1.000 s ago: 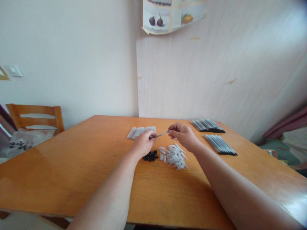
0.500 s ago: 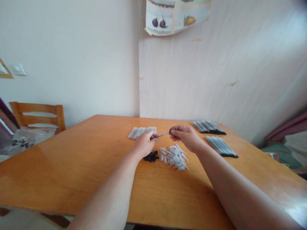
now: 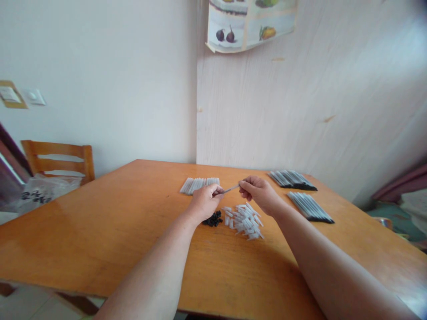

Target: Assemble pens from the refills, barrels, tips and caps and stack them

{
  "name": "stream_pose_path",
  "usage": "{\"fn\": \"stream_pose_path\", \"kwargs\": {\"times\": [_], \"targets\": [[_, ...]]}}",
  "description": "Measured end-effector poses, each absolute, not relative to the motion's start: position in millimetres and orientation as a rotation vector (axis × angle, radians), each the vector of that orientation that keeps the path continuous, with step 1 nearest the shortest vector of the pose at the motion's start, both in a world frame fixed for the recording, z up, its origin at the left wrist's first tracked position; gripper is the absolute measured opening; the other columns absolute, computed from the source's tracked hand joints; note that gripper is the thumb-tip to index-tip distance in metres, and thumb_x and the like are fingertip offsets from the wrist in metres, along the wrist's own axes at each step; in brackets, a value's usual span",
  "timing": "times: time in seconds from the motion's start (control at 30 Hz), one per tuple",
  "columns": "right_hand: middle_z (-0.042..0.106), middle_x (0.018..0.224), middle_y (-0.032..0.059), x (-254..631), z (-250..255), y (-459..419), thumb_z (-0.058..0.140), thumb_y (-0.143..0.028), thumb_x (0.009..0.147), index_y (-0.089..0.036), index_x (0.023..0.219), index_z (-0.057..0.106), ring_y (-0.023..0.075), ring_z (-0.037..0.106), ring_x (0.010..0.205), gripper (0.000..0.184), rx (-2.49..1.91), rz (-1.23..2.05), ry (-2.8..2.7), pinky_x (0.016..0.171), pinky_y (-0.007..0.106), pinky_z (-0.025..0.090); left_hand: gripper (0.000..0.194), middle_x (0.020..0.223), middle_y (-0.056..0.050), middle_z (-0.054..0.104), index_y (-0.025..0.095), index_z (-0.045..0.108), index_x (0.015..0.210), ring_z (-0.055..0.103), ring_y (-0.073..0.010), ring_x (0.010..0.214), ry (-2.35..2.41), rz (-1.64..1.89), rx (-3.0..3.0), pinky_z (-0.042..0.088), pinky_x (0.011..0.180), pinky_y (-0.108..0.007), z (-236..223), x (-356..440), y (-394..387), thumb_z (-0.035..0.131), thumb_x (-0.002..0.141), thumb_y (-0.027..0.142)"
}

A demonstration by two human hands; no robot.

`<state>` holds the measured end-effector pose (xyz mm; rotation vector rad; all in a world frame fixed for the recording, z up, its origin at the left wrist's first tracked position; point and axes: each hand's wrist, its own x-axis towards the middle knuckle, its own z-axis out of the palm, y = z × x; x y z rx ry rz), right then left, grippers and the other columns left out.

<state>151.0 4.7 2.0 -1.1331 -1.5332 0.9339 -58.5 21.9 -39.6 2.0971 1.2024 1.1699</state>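
Note:
A thin grey pen tube spans between my two hands above the orange wooden table. My left hand is closed round its left end. My right hand pinches its right end with fingers curled. Just below the hands lie a small heap of black caps and a pile of short white plastic tips. A row of white tubes lies beyond my left hand.
Two bundles of dark grey pens lie at the right, one far and one nearer. A wooden chair with a plastic bag stands at the left. Walls close off the table's far side and right.
Both hands keep their grip on the tube and have barely moved. The camera has tilted, so the whole scene sits slightly lower and to the right.

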Motion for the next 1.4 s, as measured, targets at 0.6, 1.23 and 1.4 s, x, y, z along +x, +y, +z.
{"fn": "stream_pose_path", "kwargs": {"times": [0.6,1.23,1.4], "targets": [[0.057,0.063,0.0013,151.3,6.6,2.8,0.049,-0.06,0.087,-0.019,0.074,0.055,0.0117,0.048,0.053,0.043,-1.12,0.78,-1.566,0.052,0.026,0.038,0.015,0.092,-0.002,0.072,0.023,0.066,0.095,0.065,-0.0172,0.085,1.169,1.194,2.063,0.048,0.077,-0.03,-35.5,-57.3,19.0,0.059,0.084,0.031],[0.058,0.065,0.0016,153.2,4.2,4.8,0.048,-0.057,0.088,-0.018,0.075,0.056,0.0114,0.049,0.053,0.042,-1.112,0.771,-1.59,0.052,0.026,0.038,0.017,0.094,-0.002,0.072,0.023,0.067,0.096,0.064,-0.0178,0.087,1.219,1.137,2.112,0.048,0.079,-0.03,-33.5,-57.6,15.9,0.058,0.085,0.033],[0.061,0.067,0.0018,153.7,2.5,4.4,0.058,-0.052,0.082,-0.019,0.078,0.057,0.0117,0.051,0.056,0.034,-1.116,0.801,-1.604,0.053,0.025,0.039,0.018,0.094,-0.002,0.072,0.023,0.068,0.095,0.064,-0.0182,0.087,1.226,1.132,2.105,0.048,0.078,-0.03,-33.8,-57.2,15.5,0.059,0.084,0.034]]}}
